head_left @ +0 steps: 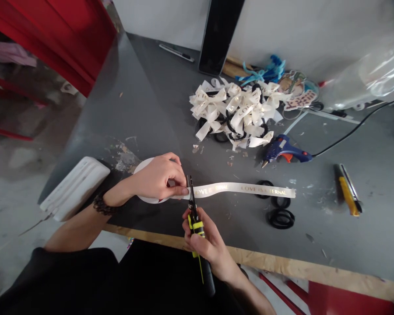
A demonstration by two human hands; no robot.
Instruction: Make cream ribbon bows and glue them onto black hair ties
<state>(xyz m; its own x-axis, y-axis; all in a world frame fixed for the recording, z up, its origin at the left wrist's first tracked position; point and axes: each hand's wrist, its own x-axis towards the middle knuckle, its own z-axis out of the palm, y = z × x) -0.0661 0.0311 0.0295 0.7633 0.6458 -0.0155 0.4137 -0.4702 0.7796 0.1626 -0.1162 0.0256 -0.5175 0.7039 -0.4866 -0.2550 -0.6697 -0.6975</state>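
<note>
A cream ribbon (236, 187) with gold lettering lies stretched across the grey table. Its near end is pinched between the thumb and fingers of my left hand (162, 177). Partly under that hand is a white ribbon spool (144, 165). My right hand (206, 245) grips scissors (197, 225) with black and neon-yellow handles. Their blades point away from me and stand across the ribbon, just right of my left fingertips; whether they have cut through I cannot tell. Beyond the ribbon's right part lie several black hair ties (282, 218), some close against it.
A pile of ribbon bows on black ties (239, 109) sits at the back. Right of it rest a blue glue gun (284, 149) with a cord and a yellow utility knife (349, 192). A white power bank (75, 188) is at left; a phone (220, 35) leans on the wall.
</note>
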